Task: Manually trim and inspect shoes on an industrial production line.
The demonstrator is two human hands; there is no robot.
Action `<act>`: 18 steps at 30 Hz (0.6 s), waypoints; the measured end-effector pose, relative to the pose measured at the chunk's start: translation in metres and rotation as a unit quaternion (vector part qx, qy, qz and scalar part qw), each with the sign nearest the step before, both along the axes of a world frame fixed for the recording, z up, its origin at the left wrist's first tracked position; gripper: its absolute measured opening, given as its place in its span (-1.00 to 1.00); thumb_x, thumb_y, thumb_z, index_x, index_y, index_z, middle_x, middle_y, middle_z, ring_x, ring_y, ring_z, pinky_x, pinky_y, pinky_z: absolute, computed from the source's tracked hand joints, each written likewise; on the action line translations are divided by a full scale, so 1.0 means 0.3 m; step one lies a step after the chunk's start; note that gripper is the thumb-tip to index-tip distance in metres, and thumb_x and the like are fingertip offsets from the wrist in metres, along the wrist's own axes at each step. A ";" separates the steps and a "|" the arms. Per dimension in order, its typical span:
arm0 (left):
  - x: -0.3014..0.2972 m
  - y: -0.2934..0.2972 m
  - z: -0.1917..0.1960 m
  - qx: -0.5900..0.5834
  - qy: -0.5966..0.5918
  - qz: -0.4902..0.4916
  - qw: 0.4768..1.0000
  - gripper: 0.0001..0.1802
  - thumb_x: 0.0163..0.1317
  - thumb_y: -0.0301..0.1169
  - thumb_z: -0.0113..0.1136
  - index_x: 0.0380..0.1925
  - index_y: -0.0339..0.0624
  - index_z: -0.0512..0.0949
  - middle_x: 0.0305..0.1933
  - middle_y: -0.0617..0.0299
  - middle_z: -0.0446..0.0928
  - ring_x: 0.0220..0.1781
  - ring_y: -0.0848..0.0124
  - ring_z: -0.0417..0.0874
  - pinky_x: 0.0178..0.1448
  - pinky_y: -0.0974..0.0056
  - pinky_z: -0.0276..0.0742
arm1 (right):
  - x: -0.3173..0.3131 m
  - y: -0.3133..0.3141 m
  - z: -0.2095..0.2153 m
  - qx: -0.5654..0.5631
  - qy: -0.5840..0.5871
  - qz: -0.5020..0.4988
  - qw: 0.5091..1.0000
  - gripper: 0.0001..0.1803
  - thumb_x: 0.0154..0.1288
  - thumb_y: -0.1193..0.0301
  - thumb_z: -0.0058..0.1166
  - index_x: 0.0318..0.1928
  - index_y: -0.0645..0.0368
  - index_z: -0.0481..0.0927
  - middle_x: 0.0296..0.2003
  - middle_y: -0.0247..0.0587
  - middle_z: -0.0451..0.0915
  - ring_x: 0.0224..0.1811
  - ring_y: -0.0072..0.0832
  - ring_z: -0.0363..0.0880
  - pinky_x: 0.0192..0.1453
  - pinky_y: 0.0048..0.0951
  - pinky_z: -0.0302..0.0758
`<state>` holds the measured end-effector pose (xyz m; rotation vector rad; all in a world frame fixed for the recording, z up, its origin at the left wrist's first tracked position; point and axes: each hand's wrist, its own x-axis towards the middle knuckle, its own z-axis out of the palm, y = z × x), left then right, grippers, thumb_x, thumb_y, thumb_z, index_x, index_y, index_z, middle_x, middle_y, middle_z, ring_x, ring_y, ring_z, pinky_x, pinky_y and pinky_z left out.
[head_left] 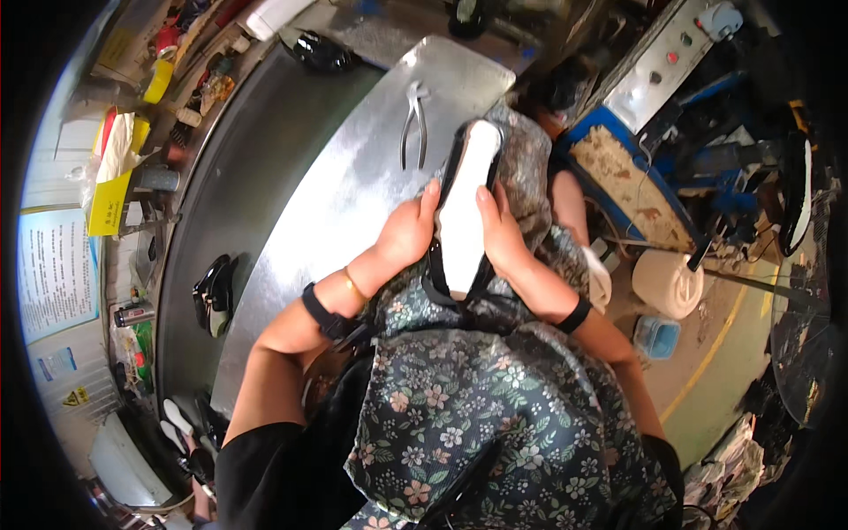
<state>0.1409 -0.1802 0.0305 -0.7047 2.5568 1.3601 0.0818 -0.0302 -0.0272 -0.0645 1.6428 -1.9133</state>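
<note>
Both hands clamp black shoe upper with white insole board (463, 208), sole-up over my lap: left hand (405, 237) and right hand (503, 237) wrap edges. I judge lasting underway; next needs steel pincers (413, 124) on metal bench (336, 203).

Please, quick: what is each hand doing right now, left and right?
Left hand: closed on the left edge of the shoe, white sole up.
Right hand: closed on its right edge.
</note>
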 end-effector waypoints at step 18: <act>-0.332 -0.064 -0.095 0.590 0.021 0.085 0.803 -0.33 0.46 0.16 -0.27 0.14 -0.22 0.45 -0.10 0.16 0.62 -0.07 0.33 0.62 0.12 0.22 0.54 | -0.107 0.116 0.113 0.262 0.231 0.217 0.912 -0.14 0.47 -0.15 -0.36 0.39 0.41 0.05 0.15 0.40 0.42 0.24 0.16 0.41 0.30 -0.21 0.32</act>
